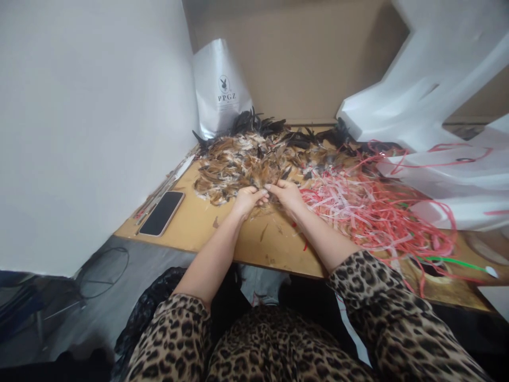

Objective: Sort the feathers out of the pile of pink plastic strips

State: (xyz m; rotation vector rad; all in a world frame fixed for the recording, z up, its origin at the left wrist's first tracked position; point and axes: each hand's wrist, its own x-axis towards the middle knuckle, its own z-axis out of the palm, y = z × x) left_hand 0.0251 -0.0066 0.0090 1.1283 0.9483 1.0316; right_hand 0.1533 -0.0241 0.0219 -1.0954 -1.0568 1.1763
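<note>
A heap of brown, white and black feathers [246, 159] lies on the wooden table [207, 223]. My left hand [247, 200] and my right hand [287, 194] meet at the near edge of the heap, fingertips almost touching. Both hands have their fingers curled and pinched on a small clump of brown feathers [265, 192] between them. My sleeves are leopard-print.
A black phone [162, 213] lies at the table's left edge beside thin rods. A tangle of red and pink strips [369, 207] covers the right side. A silver bag [220, 90] stands at the back, white foam pieces [429, 85] at right, a white wall on the left.
</note>
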